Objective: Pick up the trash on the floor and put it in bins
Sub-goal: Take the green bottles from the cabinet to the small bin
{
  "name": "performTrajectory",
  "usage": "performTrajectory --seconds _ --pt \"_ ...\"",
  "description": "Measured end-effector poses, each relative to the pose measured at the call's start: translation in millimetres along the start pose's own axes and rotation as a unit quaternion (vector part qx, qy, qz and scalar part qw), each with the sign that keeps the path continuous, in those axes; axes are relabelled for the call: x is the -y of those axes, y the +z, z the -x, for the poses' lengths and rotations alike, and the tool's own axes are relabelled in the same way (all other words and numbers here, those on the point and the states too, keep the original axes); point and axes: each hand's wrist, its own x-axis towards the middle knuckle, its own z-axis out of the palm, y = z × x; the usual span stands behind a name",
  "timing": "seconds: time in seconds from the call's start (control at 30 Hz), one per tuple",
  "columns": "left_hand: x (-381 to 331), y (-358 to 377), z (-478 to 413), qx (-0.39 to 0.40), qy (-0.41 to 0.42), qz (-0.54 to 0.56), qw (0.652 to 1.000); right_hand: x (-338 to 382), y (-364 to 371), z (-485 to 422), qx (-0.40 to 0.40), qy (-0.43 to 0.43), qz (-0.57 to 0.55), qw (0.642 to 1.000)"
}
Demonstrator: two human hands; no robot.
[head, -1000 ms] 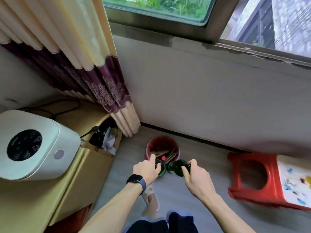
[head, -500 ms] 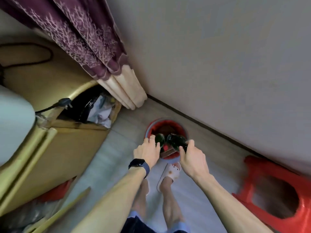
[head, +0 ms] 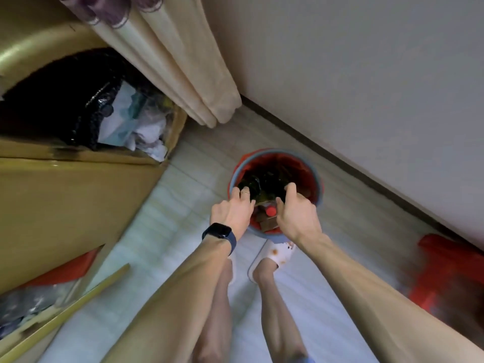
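A round bin (head: 318,179) with a red liner and a blue-grey rim stands on the floor by the wall. My left hand (head: 231,210) grips one dark green glass bottle (head: 248,186) and my right hand (head: 297,213) grips a second dark green bottle (head: 272,188). Both bottles hang over the bin's mouth, their lower ends inside the rim. Under my hands, inside the bin, lie a red bottle cap (head: 271,211) and brown cardboard scraps (head: 267,223).
A cardboard box (head: 65,184) lined with a black bag and holding white paper trash stands at the left. A curtain (head: 183,74) hangs behind it. A red plastic stool (head: 445,273) lies at the right. My feet in white slippers (head: 275,255) stand right before the bin.
The camera has tipped down and closer. Both hands have lowered the green bottles from above the bin's near rim into its mouth.
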Motion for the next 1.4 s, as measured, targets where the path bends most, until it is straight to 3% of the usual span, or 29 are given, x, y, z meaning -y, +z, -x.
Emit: performTrajectory --seconds 0.33,0.43,0.57,0.7,0.83,1.03,1.27,1.4 --pt "22.1 43.6 -43.8 0.004 0.069 -0.116 0.991 -4.6 69.2 -48.4 0.040 -0.012 0.055 0.998" --pt "29.6 56.4 -55.2 0.037 0.083 -0.075 0.993 -8.0 80.3 -63.6 0.067 -0.024 0.079 0.994" --pt "45.7 79.5 -53.6 0.008 0.100 -0.026 0.995 -11.8 93.3 -75.0 0.100 -0.041 0.129 0.986" --pt "56.7 90.9 -49.9 0.016 0.093 -0.029 0.995 -11.5 97.4 -73.5 0.097 -0.023 0.122 0.988" --pt "61.9 99.6 -56.3 0.040 0.084 0.056 0.994 -14.0 101.0 -74.6 0.098 -0.007 0.136 0.986" --pt "59.9 106.6 -59.7 0.054 0.070 0.038 0.995 -2.8 108.5 -78.3 0.120 0.051 0.095 0.987" --pt "57.8 62.9 -13.0 0.154 0.046 0.049 0.986 4.3 73.0 -5.7 0.172 0.008 0.132 0.976" --pt "65.7 -0.9 36.7 0.163 0.049 0.028 0.985 34.1 20.9 59.2 0.139 -0.018 0.140 0.980"
